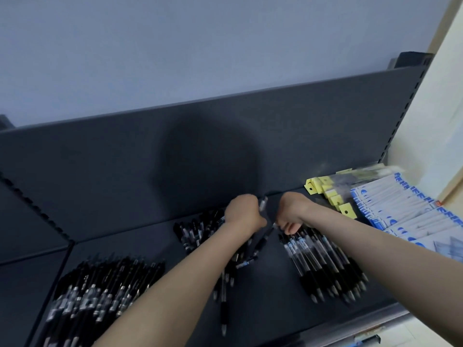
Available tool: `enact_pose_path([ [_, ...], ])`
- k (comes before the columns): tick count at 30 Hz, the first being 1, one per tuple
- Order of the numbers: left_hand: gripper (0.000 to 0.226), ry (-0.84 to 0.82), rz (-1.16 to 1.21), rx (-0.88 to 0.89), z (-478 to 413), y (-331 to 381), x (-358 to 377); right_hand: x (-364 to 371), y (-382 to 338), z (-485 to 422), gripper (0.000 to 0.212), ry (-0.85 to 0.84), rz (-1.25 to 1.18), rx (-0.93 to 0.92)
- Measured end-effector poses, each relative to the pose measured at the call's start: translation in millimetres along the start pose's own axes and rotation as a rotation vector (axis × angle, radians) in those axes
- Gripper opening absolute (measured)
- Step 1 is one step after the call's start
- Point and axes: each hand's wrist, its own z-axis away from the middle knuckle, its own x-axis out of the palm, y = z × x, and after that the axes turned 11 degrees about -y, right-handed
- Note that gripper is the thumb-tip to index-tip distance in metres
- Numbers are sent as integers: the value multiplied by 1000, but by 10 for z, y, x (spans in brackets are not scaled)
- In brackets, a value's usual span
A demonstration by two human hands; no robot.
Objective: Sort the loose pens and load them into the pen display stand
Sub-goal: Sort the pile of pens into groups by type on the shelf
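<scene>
left hand (244,214) clamped on a pen (263,204), right hand (293,214) curled just beside it, grip unclear. loose pens (198,234) piled on the shelf (270,304), no stand in view; right forearm (375,246) could sweep the aligned row (323,264) into them.

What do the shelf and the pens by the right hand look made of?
Shelf: likely painted metal, matte dark grey, with a slotted upright. Pens: apparently plastic, with clear glossy barrels and dark matte grips that may be rubber.
</scene>
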Motion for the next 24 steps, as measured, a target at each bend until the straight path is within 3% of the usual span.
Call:
enact_pose_path([
  [6,18,232,297,-6,374,-349,-320,100,-137,51,26,85,99,-67],
  [13,20,223,424,-10,824,-588,-204,341,-416,133,23,166,180,-40],
  [19,21,182,462,10,1021,-644,-48,254,-323,222,26,247,-71,-124],
  [24,22,55,698,54,1069,-425,259,121,222,611,5,443,-237,-268],
])
